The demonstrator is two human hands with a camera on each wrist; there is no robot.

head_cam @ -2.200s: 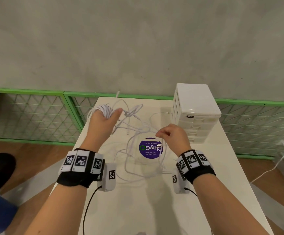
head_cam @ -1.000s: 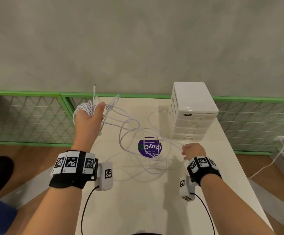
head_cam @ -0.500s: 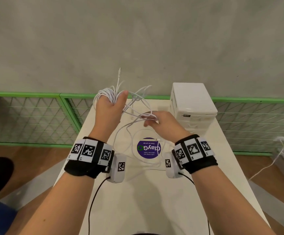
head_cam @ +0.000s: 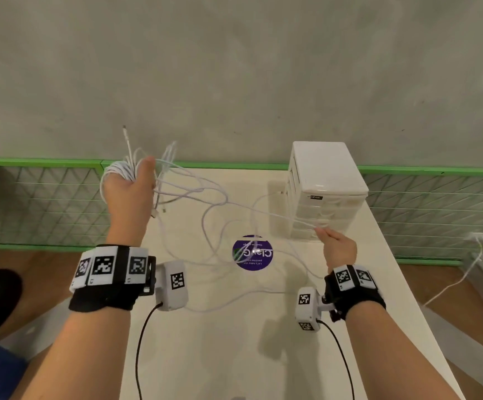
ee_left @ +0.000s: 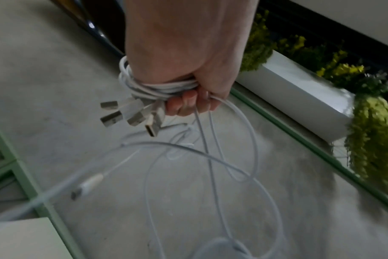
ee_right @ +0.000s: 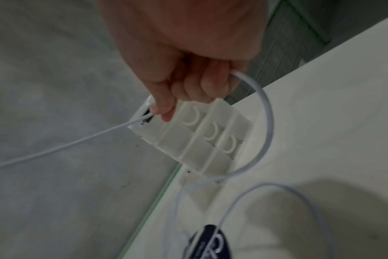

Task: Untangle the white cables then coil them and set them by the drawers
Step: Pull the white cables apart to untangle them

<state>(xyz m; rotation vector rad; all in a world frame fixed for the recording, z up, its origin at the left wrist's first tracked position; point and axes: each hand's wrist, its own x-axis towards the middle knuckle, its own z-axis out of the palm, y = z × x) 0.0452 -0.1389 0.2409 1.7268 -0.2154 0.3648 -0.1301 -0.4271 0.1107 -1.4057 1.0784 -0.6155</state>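
White cables (head_cam: 205,203): several, still tangled; part wound round the left hand (head_cam: 127,192), the rest hanging in loose crossed loops over the table (head_cam: 220,356), left of and in front of the drawers (head_cam: 325,189).
Left hand: raised well left of the drawers, fingers closed on the wound coil; four or so USB plugs (ee_left: 131,113) jut from the grip.
Right hand (head_cam: 339,249): just in front of the drawers, pinching one strand (ee_right: 78,145) drawn taut toward the coil.
Purple sticker (head_cam: 252,252): on the table, under the loops.
Risks, as judged:
- more pull may tighten a knot, though blur hides where the strands cross;
- coil turns may slip off the fingers;
- slack may snag the drawers.
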